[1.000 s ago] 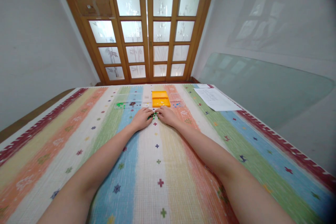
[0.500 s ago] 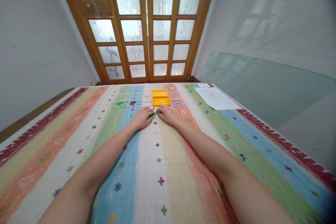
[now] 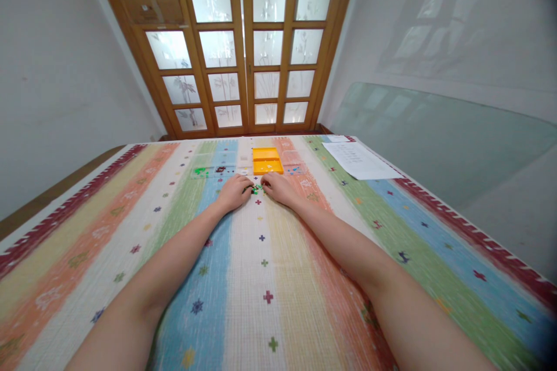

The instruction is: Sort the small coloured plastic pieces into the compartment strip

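Note:
My left hand (image 3: 235, 192) and my right hand (image 3: 277, 188) rest close together on the striped tablecloth, with a narrow gap between their fingertips. In that gap lie several small green pieces (image 3: 256, 189), too tiny to name. The left fingers are curled, closed at the tips on some of these green pieces. My right fingers are bent inward and pinched at the near edge of the same cluster; whatever they grip is hidden. Just beyond the right hand lies an open yellow box (image 3: 268, 153) with small pale bits inside.
Clear shallow trays flank the yellow box. Green bits (image 3: 200, 171) and dark red bits (image 3: 221, 169) are on its left, blue bits (image 3: 295, 170) on its right. A printed paper sheet (image 3: 361, 161) lies at the far right. Wooden glazed doors (image 3: 248, 81) stand behind the table.
Both hands keep nearly the same place, with small finger movements. A bit more of the green pieces shows between them. The whole view has shifted very slightly.

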